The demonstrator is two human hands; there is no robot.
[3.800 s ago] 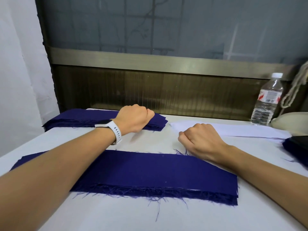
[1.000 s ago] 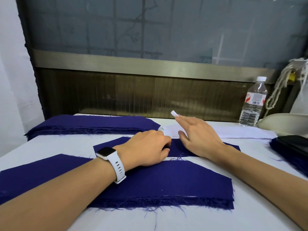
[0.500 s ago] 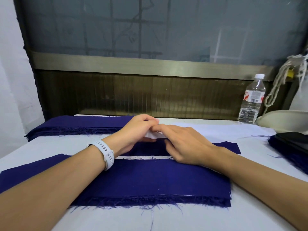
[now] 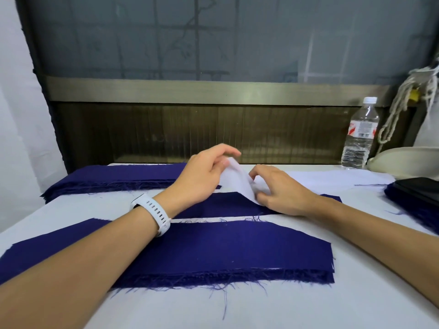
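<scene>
A thin white strip of lining is lifted at its left end above a navy cloth piece in the middle of the white table. My left hand, with a white watch on the wrist, pinches that raised end. My right hand holds the strip lower down, fingers curled around it against the navy piece. A wider stack of navy cloth pieces with frayed edges lies nearer to me, partly under both forearms.
A second navy stack lies at the back left. White strips lie at the back right. A water bottle stands by the wall, with a cream object and a dark item on navy cloth at the right edge.
A single navy piece now lies beyond the near stack. Both hands came together on the white strip, and my left hand has lifted its end up off the table.
</scene>
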